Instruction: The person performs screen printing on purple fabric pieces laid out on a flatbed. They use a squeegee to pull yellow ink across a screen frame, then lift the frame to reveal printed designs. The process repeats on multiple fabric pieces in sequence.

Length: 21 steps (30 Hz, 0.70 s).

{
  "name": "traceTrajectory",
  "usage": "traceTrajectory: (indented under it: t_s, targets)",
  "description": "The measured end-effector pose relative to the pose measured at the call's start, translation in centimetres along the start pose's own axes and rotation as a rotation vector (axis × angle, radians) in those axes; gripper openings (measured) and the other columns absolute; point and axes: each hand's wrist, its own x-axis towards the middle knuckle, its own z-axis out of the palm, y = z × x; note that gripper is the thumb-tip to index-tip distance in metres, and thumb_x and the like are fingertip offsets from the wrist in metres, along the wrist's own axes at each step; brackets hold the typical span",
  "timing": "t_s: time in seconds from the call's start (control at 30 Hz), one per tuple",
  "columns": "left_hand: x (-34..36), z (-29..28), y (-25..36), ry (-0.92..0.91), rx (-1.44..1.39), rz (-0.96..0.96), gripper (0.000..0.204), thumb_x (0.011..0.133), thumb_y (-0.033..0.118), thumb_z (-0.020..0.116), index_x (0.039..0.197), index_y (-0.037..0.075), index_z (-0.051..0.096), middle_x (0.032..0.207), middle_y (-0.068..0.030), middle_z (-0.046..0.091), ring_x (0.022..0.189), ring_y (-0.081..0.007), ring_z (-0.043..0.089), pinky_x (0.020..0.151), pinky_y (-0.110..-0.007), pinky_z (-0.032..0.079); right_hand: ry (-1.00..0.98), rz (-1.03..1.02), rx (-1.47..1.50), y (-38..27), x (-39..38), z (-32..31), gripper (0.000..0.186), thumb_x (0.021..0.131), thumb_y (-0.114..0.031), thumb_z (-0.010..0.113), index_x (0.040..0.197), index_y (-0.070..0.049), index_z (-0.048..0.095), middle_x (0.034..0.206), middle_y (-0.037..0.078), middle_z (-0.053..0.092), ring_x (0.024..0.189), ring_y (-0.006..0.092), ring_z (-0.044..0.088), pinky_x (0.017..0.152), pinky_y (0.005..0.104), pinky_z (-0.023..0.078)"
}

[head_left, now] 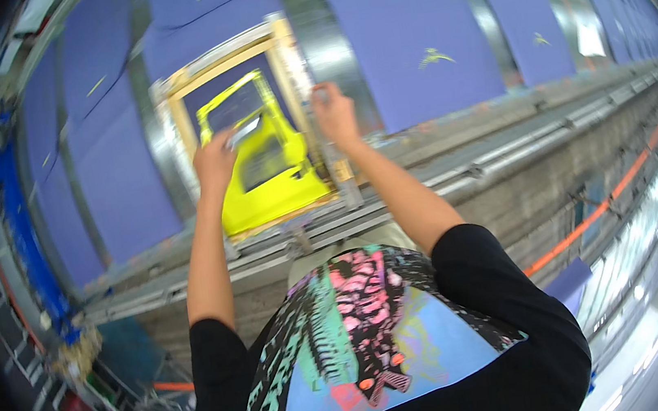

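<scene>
A screen printing frame (175, 101) with a pale wooden rim lies on the long purple-covered table ahead of me. Bright yellow ink (259, 204) covers the near part of its mesh and runs up around a bare patch in the middle. My left hand (215, 166) is over the frame's left side, closed on a small pale flat scraper (244, 132) that reaches over the ink. At the frame's right side is my right hand (336, 114), its fingers curled together. Blur hides whether it grips the rim or something small.
Purple panels (416, 47) alternate with shiny metal strips (331, 57) along the table. A metal rail (496, 160) follows its near edge, between me and the frame. Below runs an orange pipe (585, 219). Blue equipment (13, 211) stands at the far left.
</scene>
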Motion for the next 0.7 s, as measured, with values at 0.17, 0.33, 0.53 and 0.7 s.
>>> traceTrajectory:
  t_s: [0.17, 0.33, 0.53, 0.7]
  targets:
    - [7.7, -3.3, -0.8, -0.023, 0.057, -0.078, 0.039, 0.078, 0.011, 0.067, 0.113, 0.026, 0.078, 0.094, -0.0142, 0.075, 0.086, -0.0351, 0.071, 0.079, -0.046, 0.057, -0.082, 0.038, 0.002, -1.1, -0.3, 0.1, 0.016, 0.098, -0.022, 0.063, 0.109, -0.011, 0.065, 0.072, 0.026, 0.065, 0.075, 0.0492, 0.065, 0.066, 0.0550, 0.049]
    - [2.9, -0.1, 3.2, -0.025, 0.149, -0.130, 0.036, 0.082, 0.007, 0.062, 0.108, 0.025, 0.079, 0.104, -0.0098, 0.076, 0.094, -0.0319, 0.072, 0.084, -0.044, 0.058, -0.017, 0.002, -0.015, -0.5, 0.0, -0.8, 0.017, 0.097, -0.024, 0.065, 0.108, -0.011, 0.066, 0.073, 0.025, 0.066, 0.074, 0.0475, 0.066, 0.067, 0.0532, 0.049]
    - [-7.4, 3.2, 2.7, 0.157, 0.015, 0.149, 0.040, 0.080, -0.002, 0.064, 0.108, 0.022, 0.079, 0.110, -0.0065, 0.076, 0.100, -0.0284, 0.072, 0.085, -0.041, 0.058, -0.058, 0.083, -0.006, -0.9, 0.0, -0.9, 0.019, 0.097, -0.026, 0.065, 0.108, -0.010, 0.065, 0.073, 0.024, 0.066, 0.071, 0.0448, 0.066, 0.067, 0.0509, 0.049]
    - [3.0, -0.9, 2.4, -0.060, 0.009, -0.201, 0.039, 0.080, 0.005, 0.066, 0.112, 0.023, 0.079, 0.107, -0.0114, 0.076, 0.100, -0.0314, 0.071, 0.086, -0.043, 0.058, -0.070, 0.114, 0.018, -2.2, 0.2, -2.0, 0.020, 0.097, -0.027, 0.065, 0.108, -0.011, 0.065, 0.070, 0.023, 0.066, 0.069, 0.0445, 0.066, 0.067, 0.0515, 0.049]
